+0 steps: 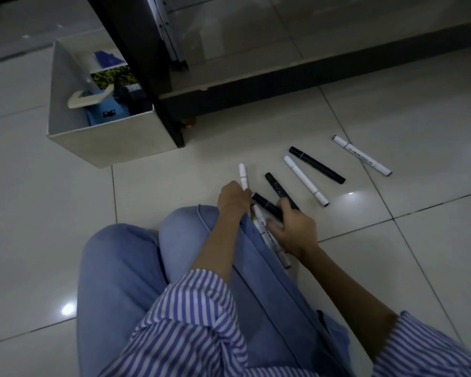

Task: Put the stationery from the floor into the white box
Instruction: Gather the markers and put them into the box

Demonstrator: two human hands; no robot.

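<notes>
Black and white markers lie on the tiled floor in front of my knees. My left hand (233, 198) is closed around a white marker (242, 175) that sticks up past my fingers. My right hand (294, 227) grips a black marker (265, 204), with another black marker (279, 190) under its fingertips and white markers (267, 235) below the palm. Further right lie a white marker (305, 180), a black marker (317, 165) and a white marker marked COLOR (362, 155). The white box (106, 140) stands at the upper left.
The box holds a blue item, a cream tape dispenser (89, 99), a black mesh piece and a patterned card. A black furniture leg (172, 126) stands against the box's right corner, with a dark base rail (310, 80) running right. My blue-trousered knees (147, 254) sit below the hands.
</notes>
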